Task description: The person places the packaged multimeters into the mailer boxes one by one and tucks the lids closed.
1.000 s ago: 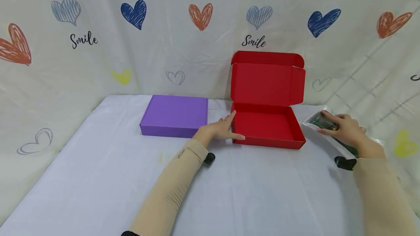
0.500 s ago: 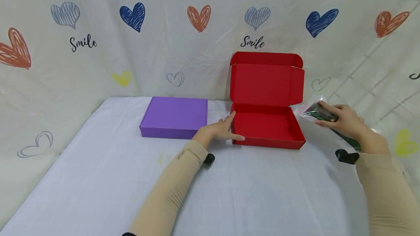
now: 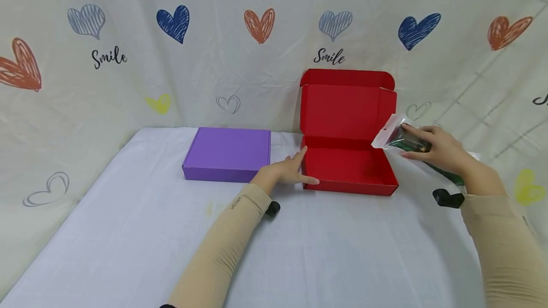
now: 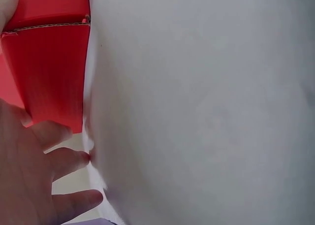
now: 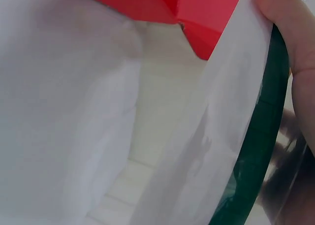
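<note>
A red cardboard box (image 3: 351, 187) stands on the white cloth with its lid raised at the back. My left hand (image 3: 288, 169) rests against its left side, thumb at the front edge; the left wrist view shows the fingers (image 4: 69, 161) straight and spread. To the right of the box, my right hand (image 3: 447, 151) grips a clear-and-white plastic packet (image 3: 386, 133) with something dark green inside. The packet is held above the cloth, its far end overlapping the box's right rear edge in the head view. A green strip (image 5: 261, 121) of it runs beside the thumb in the right wrist view; its contents are unclear.
A closed purple box (image 3: 231, 149) lies left of the red one. A white cloth (image 3: 334, 251) covers the table. Behind hangs a pale curtain (image 3: 282, 75) printed with hearts, close to the raised red lid. Small black devices (image 3: 447, 198) sit at both wrists.
My right hand has carried the packet left and upward, from beside the red box to its right rear edge. My left hand and both boxes stay in place.
</note>
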